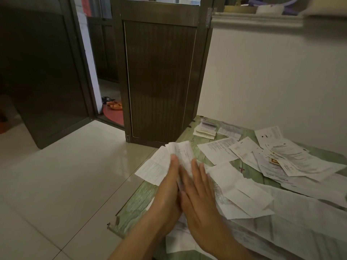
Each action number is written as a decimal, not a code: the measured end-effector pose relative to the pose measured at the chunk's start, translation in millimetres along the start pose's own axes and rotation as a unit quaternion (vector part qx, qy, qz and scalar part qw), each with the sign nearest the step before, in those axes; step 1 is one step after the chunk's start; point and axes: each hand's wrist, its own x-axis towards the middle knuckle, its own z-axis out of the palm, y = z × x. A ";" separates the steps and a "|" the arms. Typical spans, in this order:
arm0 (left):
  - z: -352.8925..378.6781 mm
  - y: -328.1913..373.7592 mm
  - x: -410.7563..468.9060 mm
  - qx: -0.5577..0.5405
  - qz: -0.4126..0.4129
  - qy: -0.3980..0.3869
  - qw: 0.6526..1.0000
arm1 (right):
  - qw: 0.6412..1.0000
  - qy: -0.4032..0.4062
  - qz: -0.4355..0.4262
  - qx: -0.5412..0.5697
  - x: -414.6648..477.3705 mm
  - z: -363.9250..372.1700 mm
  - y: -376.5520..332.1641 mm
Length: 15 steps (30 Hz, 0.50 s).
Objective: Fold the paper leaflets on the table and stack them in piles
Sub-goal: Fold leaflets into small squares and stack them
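- The left hand [167, 186] lies flat with its fingers straight and close together. Its grip is released, closing on nothing, and the palm presses down on a white printed paper leaflet [155, 167].
- The right hand [200, 196] sits just beside it, the two touching along their inner edges. Its fingers are also straight and slightly spread, so its grip is likewise released as it presses flat on the same leaflet.
- That leaflet lies creased at the near-left edge of the green wood-grain surface [135, 209], and its left part juts past the edge over the pale tiled floor [65, 166].
- To the right of the hands, unfolded white leaflets [242, 192] overlap in a loose heap that spreads toward the wall.
- A small pile of folded leaflets [204, 129] rests at the far corner of the surface, well apart from both hands.
- Behind the surface stands a dark brown panelled door [161, 81]. Orange sandals [115, 105] lie on the floor in the gap beside it.
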 end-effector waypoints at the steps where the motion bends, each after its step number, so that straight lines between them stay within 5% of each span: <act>1: 0.0 -0.4 0.0 0.023 0.002 0.004 1.000 | 0.999 0.029 -0.028 -0.024 0.7 -0.7 -1.0; 4: -2.1 3.0 -0.8 0.043 -0.005 0.008 0.999 | 0.981 0.048 0.061 0.180 6.6 -13.6 -10.5; 7: -6.3 10.6 -1.2 0.067 -0.020 0.002 0.998 | 0.906 0.099 0.212 0.352 11.4 -29.7 -4.4; 11: -14.0 10.7 2.4 0.178 -0.030 -0.010 0.984 | 0.848 -0.027 0.310 0.429 17.9 -49.2 4.9; 15: -20.3 12.1 4.3 0.264 -0.025 -0.029 0.964 | 0.860 -0.046 0.321 0.393 17.7 -53.0 3.5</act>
